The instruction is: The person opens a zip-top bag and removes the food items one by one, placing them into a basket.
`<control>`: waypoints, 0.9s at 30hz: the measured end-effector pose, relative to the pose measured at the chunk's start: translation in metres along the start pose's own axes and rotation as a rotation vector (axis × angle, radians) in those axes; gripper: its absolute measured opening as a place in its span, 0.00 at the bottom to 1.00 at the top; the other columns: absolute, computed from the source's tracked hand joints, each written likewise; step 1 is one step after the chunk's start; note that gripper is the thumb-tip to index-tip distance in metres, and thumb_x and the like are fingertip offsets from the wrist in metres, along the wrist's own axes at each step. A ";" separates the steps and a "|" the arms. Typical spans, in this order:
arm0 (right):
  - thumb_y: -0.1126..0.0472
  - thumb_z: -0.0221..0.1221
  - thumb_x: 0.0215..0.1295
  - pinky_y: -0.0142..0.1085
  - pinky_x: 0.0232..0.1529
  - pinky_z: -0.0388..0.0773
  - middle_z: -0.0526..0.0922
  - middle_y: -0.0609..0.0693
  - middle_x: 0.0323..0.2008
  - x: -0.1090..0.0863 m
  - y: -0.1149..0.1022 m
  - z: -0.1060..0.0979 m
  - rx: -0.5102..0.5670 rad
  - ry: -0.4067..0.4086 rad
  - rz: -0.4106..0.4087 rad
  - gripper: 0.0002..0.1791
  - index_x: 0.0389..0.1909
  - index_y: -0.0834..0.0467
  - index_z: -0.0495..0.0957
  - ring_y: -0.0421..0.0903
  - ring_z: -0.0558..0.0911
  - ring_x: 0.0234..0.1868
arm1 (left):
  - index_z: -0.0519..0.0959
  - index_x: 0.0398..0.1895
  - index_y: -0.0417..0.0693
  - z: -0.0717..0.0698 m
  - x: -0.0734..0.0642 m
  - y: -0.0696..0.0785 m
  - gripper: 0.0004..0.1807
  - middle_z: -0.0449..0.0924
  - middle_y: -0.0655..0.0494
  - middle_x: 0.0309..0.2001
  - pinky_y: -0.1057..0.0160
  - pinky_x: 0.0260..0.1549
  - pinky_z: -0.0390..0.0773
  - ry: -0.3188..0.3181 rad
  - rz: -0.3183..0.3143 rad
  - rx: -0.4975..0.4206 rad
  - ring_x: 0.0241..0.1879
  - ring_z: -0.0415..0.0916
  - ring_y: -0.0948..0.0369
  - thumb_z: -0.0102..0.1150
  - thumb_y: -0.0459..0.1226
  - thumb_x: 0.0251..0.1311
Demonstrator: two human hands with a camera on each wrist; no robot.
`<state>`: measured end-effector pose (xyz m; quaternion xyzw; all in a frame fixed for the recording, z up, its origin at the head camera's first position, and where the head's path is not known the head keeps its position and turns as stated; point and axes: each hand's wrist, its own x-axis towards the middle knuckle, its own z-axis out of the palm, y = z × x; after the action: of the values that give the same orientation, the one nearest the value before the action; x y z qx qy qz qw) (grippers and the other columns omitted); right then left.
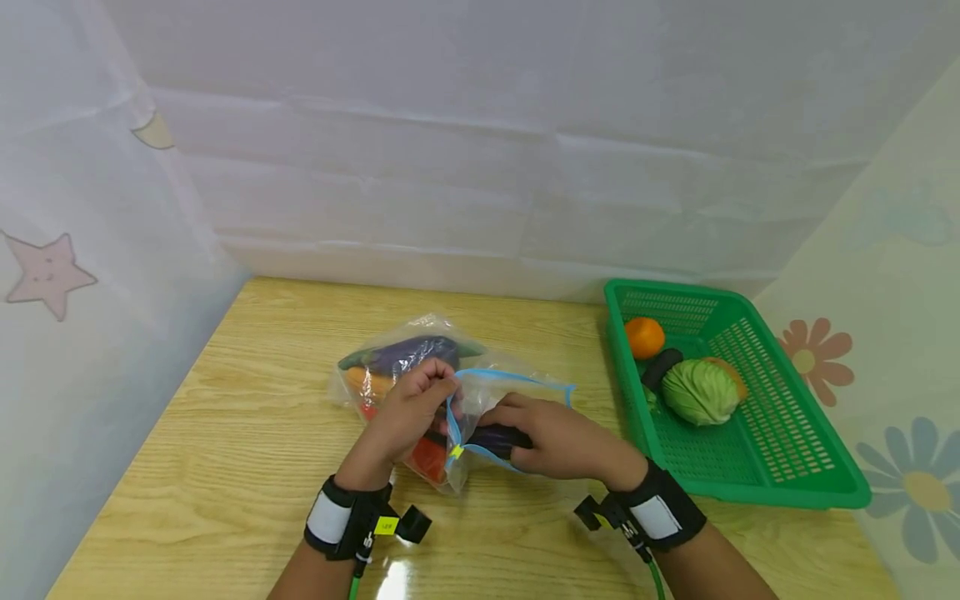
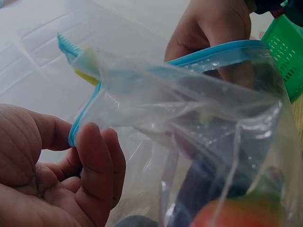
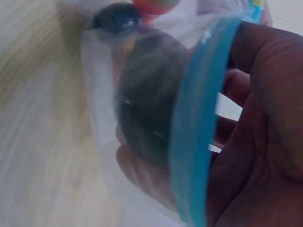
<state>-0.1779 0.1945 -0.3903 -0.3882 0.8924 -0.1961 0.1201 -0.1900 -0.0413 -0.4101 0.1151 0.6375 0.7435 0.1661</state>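
Pinching the blue edge [image 2: 215, 49] of the bag [image 2: 189, 109] with left hand [image 1: 408, 408], seemingly to keep it open; gripping an eggplant [image 1: 495, 439] with right hand [image 1: 558, 439], just inside the bag's edge, probably to guide it deeper.

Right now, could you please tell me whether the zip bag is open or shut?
Open: the bag has its blue rim spread apart, and the right hand reaches inside.
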 end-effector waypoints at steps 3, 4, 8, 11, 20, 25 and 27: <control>0.66 0.57 0.60 0.31 0.33 0.71 0.76 0.44 0.51 -0.009 -0.005 -0.013 -0.026 -0.013 -0.004 0.26 0.61 0.49 0.76 0.39 0.73 0.34 | 0.68 0.40 0.39 0.000 0.000 0.001 0.07 0.75 0.47 0.36 0.68 0.21 0.76 0.003 -0.007 0.002 0.27 0.75 0.60 0.44 0.35 0.76; 0.67 0.57 0.60 0.30 0.32 0.71 0.75 0.43 0.51 -0.013 -0.007 -0.017 -0.034 -0.016 -0.007 0.26 0.61 0.49 0.76 0.38 0.73 0.33 | 0.68 0.40 0.39 0.000 0.000 0.001 0.07 0.75 0.47 0.36 0.68 0.21 0.76 0.006 -0.010 0.003 0.27 0.75 0.60 0.44 0.35 0.76; 0.68 0.56 0.62 0.30 0.32 0.69 0.76 0.42 0.53 -0.032 -0.010 -0.035 -0.049 -0.009 -0.022 0.26 0.61 0.49 0.76 0.37 0.72 0.31 | 0.68 0.41 0.39 0.000 0.000 0.002 0.07 0.75 0.48 0.37 0.68 0.21 0.76 0.018 -0.017 0.012 0.28 0.75 0.60 0.44 0.35 0.76; 0.70 0.56 0.64 0.33 0.37 0.72 0.76 0.43 0.56 -0.052 -0.008 -0.048 -0.054 0.009 -0.029 0.26 0.62 0.50 0.77 0.39 0.77 0.40 | 0.68 0.41 0.39 0.001 0.000 0.002 0.07 0.75 0.48 0.37 0.68 0.21 0.76 0.020 -0.022 0.012 0.27 0.75 0.60 0.44 0.35 0.76; 0.78 0.56 0.55 0.34 0.44 0.72 0.78 0.48 0.57 -0.102 0.013 -0.072 -0.124 0.234 -0.079 0.32 0.57 0.47 0.81 0.46 0.76 0.55 | 0.68 0.42 0.39 0.001 -0.001 0.002 0.07 0.75 0.50 0.38 0.67 0.22 0.76 0.015 -0.023 0.027 0.30 0.76 0.59 0.44 0.35 0.77; 0.82 0.54 0.52 0.29 0.40 0.64 0.77 0.50 0.58 -0.123 0.021 -0.090 -0.093 0.339 -0.117 0.35 0.58 0.50 0.80 0.39 0.73 0.52 | 0.68 0.41 0.39 0.001 -0.001 0.001 0.07 0.75 0.49 0.37 0.67 0.22 0.76 0.022 -0.024 0.026 0.29 0.75 0.59 0.44 0.35 0.76; 0.83 0.53 0.53 0.28 0.38 0.62 0.76 0.50 0.60 -0.132 0.024 -0.098 -0.089 0.373 -0.103 0.35 0.59 0.52 0.79 0.37 0.72 0.53 | 0.69 0.41 0.39 0.002 -0.001 0.001 0.06 0.75 0.49 0.37 0.67 0.21 0.76 0.027 -0.025 0.025 0.29 0.75 0.59 0.44 0.34 0.76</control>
<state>-0.1411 0.3320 -0.3048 -0.3953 0.8859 -0.2308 -0.0748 -0.1889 -0.0403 -0.4085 0.0992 0.6502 0.7349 0.1654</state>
